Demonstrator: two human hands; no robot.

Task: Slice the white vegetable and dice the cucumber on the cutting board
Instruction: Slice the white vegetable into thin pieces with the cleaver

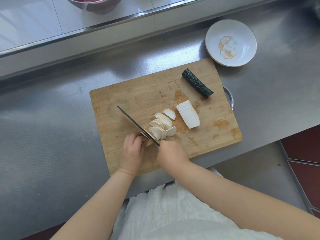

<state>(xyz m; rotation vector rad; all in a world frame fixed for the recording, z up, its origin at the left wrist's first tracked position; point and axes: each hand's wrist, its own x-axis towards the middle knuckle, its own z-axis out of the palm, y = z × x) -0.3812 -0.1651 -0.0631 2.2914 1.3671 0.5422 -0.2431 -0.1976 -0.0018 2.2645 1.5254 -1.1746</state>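
Observation:
On the wooden cutting board (131, 101) lie several thin white half-moon slices (161, 126) in an overlapping row. An uncut white vegetable half (188, 114) rests flat side up to their right. A dark green cucumber piece (197, 83) lies at the board's far right. My right hand (170, 154) grips the handle of a cleaver (136, 126), whose blade stands edge-down against the slices. My left hand (132, 150), fingers curled, holds the small remaining end of the white vegetable just left of the blade; that end is mostly hidden.
A white plate (218, 30) with a gold pattern sits beyond the board's far right corner on the steel counter (52, 135). A metal bowl (94, 4) with something red stands on the raised back ledge. The counter's front edge runs just below the board.

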